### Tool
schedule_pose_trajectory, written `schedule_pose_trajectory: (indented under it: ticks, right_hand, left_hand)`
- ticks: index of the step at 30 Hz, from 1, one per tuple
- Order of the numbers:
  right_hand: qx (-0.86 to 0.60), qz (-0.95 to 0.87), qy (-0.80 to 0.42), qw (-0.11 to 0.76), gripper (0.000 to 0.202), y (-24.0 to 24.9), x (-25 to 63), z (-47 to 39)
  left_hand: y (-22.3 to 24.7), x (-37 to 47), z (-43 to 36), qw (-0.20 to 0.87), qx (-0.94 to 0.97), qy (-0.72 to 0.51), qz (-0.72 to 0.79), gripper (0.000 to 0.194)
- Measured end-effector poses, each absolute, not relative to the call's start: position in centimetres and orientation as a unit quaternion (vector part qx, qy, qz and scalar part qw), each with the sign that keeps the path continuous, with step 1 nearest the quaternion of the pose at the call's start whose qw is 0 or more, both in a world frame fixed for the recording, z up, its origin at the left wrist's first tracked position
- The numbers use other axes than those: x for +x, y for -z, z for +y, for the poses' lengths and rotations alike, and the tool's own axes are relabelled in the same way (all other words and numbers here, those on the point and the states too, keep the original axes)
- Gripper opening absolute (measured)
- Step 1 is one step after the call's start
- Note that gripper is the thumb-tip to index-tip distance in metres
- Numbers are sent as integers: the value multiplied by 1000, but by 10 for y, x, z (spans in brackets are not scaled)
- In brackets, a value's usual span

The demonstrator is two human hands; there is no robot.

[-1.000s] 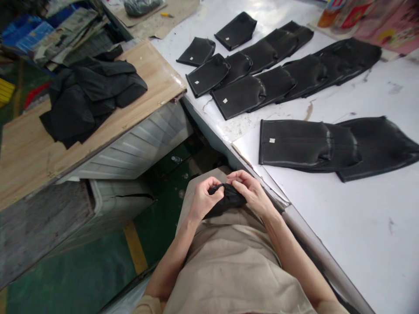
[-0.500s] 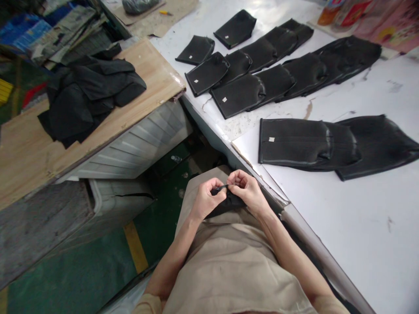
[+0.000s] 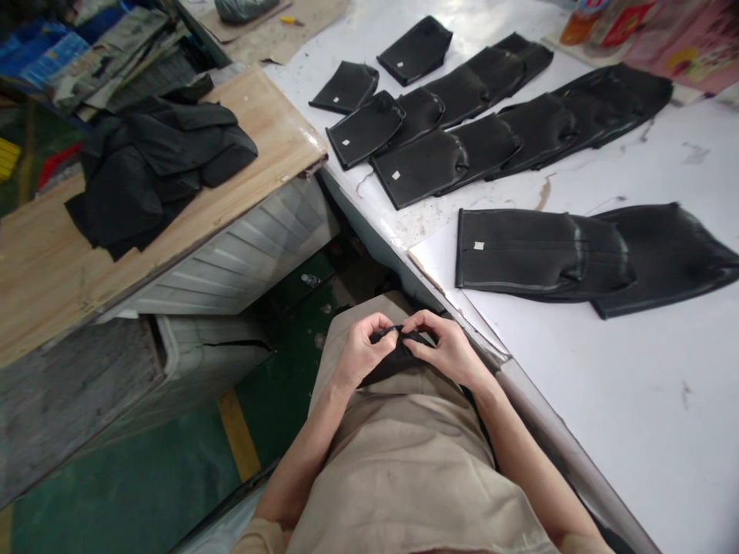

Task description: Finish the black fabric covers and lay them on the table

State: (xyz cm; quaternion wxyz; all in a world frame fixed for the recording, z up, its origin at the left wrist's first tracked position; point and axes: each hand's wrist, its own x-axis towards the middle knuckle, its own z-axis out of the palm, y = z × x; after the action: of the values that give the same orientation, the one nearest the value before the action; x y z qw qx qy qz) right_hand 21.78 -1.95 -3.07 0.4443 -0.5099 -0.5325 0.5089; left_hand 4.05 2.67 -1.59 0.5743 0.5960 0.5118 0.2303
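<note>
A black fabric piece [image 3: 384,371] lies over my lap, its upper edge raised between my hands. My left hand [image 3: 369,350] pinches that edge between thumb and fingers. Close beside it on the right, my right hand [image 3: 442,345] has thumb and forefinger on the same edge, with the fingertips near those of the left. On the white table, flat black pieces with small white labels lie in overlapping rows; the nearest row [image 3: 519,250] is right of my hands, and another row [image 3: 421,165] is farther back.
Dark cloth [image 3: 155,169] is heaped on a wooden board [image 3: 265,131] at the left. The white table's edge [image 3: 456,304] runs close by my right hand. Bottles [image 3: 615,31] stand at the back right, and a yellow item [image 3: 292,21] lies at the back.
My right hand has shifted slightly right and its thumb and forefinger are spread a little wider. More of the black edge shows between them. My left hand is almost unmoved.
</note>
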Motion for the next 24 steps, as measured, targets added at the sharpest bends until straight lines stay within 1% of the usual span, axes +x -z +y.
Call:
schedule_pose_trajectory:
  ticks: [2, 8, 12, 19, 24]
  right_hand:
    - [-523, -499, -516, 460, 4, 33, 213, -20]
    - [-527, -408, -563, 488, 14, 38, 206, -20]
    - [-520, -395, -577, 490, 15, 35, 206, -19]
    - [-500, -395, -589, 497, 15, 29, 208, -14]
    - [-495, -395, -593, 498, 17, 26, 210, -14]
  left_hand:
    - [15, 39, 28, 578, 589, -232, 515, 15]
    - [16, 34, 28, 621, 563, -237, 492, 19]
    - [17, 32, 26, 634, 550, -229, 493, 24]
    - [13, 30, 26, 682, 505, -249, 466, 26]
    - [11, 29, 29, 689, 504, -247, 458, 29]
